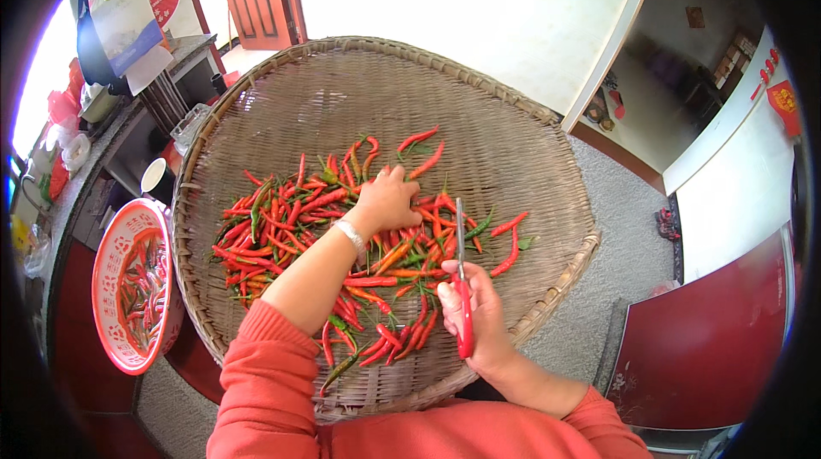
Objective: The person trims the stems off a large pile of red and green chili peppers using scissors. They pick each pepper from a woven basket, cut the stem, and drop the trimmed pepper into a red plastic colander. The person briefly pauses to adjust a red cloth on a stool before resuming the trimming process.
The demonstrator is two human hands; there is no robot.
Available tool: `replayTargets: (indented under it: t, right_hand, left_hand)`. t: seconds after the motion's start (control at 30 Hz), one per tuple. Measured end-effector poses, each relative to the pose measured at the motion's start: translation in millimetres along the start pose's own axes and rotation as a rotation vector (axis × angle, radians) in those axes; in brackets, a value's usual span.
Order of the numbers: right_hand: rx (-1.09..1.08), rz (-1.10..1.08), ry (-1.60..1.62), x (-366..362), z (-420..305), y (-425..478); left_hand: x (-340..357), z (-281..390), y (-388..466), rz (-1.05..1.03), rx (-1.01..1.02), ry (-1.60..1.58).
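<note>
A pile of chili peppers (pixel 276 247), mostly red with some orange and green, lies in a large round woven bamboo basket (pixel 513 132). Over the pile's upper part is my left hand (pixel 387 199), palm down with its fingers among the peppers. Whether those fingers grip a pepper is hidden beneath the hand. My right hand (pixel 478 311) holds a pair of red-handled scissors (pixel 465 318) at the pile's right side, the metal blades pointing away from me and looking closed. A few single peppers (pixel 507 257) lie apart to the right of the blades.
Left of the basket, a red-and-white patterned basin (pixel 102 305) holds more peppers in what looks like liquid. A dark cup with a pale rim (pixel 154 175) stands behind it. A cluttered stone counter (pixel 77 202) runs along the left. A dark red glossy cabinet (pixel 705 343) stands at right.
</note>
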State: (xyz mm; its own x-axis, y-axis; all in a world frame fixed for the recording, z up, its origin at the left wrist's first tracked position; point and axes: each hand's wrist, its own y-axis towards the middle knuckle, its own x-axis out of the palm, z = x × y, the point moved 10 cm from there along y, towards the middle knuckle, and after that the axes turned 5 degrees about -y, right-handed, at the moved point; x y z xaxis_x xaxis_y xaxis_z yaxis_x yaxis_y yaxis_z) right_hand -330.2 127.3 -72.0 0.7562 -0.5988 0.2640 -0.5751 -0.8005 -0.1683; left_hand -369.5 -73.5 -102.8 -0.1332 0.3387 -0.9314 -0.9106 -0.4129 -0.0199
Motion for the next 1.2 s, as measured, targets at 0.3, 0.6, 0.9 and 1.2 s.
replayTargets:
  t: [0.3, 0.6, 0.9, 1.2]
  right_hand:
    - [0.290, -0.023, 0.145, 14, 23, -4]
    - [0.429, 0.043, 0.191, -5, 45, -5]
    - [0.414, -0.033, 0.365, 7, 33, -5]
    - [0.129, 0.134, 0.305, -20, 4, 2]
  left_hand:
    - [-43, -30, -107, -0.136, 0.092, -0.293]
    - [-66, 4, -112, 0.172, 0.115, 0.322]
    - [6, -3, -50, 0.066, 0.082, -0.039]
    - [-10, -35, -95, -0.351, -0.167, 0.192]
